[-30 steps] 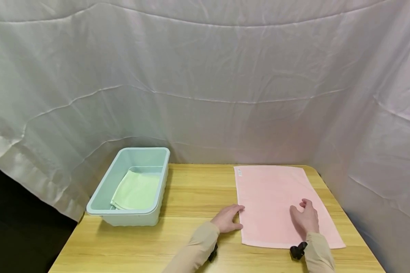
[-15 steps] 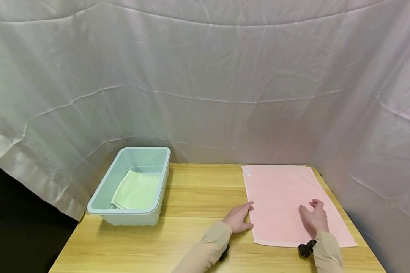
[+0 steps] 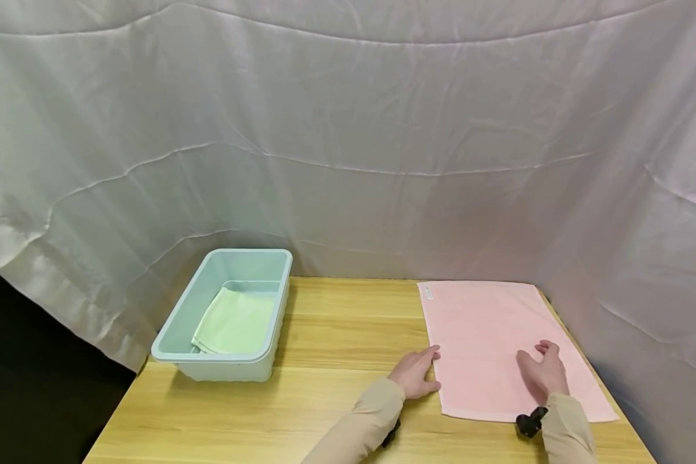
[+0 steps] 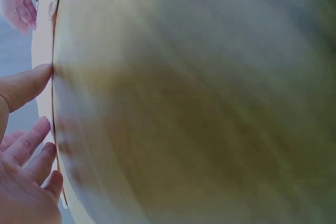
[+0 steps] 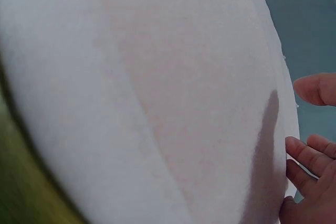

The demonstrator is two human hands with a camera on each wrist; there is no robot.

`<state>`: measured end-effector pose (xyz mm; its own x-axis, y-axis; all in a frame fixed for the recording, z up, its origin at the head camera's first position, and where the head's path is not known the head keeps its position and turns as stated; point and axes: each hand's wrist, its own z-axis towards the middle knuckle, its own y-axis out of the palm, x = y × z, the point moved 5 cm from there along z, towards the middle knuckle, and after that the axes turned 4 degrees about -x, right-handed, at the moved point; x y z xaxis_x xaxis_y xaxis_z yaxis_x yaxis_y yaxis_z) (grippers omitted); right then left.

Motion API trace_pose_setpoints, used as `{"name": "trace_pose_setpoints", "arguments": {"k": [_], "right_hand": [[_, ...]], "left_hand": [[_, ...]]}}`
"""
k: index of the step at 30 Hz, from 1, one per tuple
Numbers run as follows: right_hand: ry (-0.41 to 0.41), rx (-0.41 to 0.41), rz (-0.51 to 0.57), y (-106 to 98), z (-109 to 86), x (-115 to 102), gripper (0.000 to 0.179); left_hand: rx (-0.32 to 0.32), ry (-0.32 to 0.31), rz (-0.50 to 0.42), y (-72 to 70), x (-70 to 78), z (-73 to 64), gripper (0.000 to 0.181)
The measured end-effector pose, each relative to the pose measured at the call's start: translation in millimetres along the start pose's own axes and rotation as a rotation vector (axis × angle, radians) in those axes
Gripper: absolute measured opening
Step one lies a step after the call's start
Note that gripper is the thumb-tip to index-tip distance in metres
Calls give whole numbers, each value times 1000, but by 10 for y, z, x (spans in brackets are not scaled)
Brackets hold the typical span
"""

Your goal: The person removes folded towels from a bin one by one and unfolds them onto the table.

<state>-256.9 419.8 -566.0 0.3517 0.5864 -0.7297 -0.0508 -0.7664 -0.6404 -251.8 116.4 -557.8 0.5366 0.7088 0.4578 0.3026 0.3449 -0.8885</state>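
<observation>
A pink towel (image 3: 487, 361) lies spread flat on the right part of the table, a small white label at its far left corner. My left hand (image 3: 415, 374) touches the towel's left edge with thumb and fingers spread apart; the left wrist view shows these fingertips (image 4: 43, 73) right at that edge. Over the towel's right half, my right hand (image 3: 545, 370) has its thumb and fingers apart and nothing between them. Its shadow falls on the cloth in the right wrist view, where whether the fingers (image 5: 304, 156) press on the towel is hard to tell.
At the left of the wooden table (image 3: 336, 322) stands a light blue plastic basin (image 3: 220, 357). A folded pale green towel (image 3: 234, 322) lies inside it. A grey curtain (image 3: 348, 129) hangs behind the table and along its sides.
The pink towel has slid to the right across the table, its right side now at the table's right edge. Both hands have moved rightward with it. The view has shifted slightly.
</observation>
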Motion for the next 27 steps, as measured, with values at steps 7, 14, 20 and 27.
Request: {"name": "trace_pose_setpoints", "arguments": {"k": [7,14,20,27], "right_hand": [[10,-8,1,-12,25,10,81],[24,1,4,-24,51,51,80],[8,-18,51,6,37,-7,84],[-31,15,27,36,-1,-118,82]], "left_hand": [[5,-7,14,28,-8,13,72],[-22,-20,17,34,11,14,70],[-37,-10,-67,-17,-5,-21,65],[-36,-36,-286,-138,-74,-92,65]]}}
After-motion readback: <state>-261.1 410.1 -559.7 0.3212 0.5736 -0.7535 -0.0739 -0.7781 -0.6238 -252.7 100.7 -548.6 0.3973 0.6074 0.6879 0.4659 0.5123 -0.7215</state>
